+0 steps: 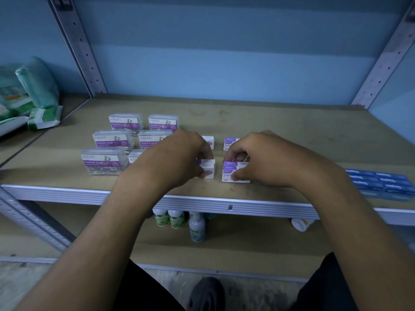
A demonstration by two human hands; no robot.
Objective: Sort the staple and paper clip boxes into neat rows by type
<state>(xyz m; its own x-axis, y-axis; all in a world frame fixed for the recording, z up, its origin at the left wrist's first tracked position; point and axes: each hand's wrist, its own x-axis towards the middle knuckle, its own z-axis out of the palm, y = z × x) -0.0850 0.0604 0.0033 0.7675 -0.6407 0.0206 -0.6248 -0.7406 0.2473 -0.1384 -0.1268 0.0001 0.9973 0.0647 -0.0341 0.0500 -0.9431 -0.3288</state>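
Several clear paper clip boxes (102, 163) with purple labels stand in two columns on the left of the shelf board (292, 131). Small white and purple staple boxes stand to their right in two columns. My left hand (177, 157) pinches the near left staple box (207, 169) and hides part of a paper clip box. My right hand (262, 156) grips the near right staple box (231, 173), thumb on its front. Behind them stand two more staple boxes, one at the left (208, 141) and one at the right (230, 143).
Blue stapler packs (379, 181) lie at the shelf's right front edge. Green wrapped packs (33, 93) sit on the neighbouring shelf to the left. Small bottles (177, 219) stand on the lower shelf. Metal uprights (76, 46) frame the bay.
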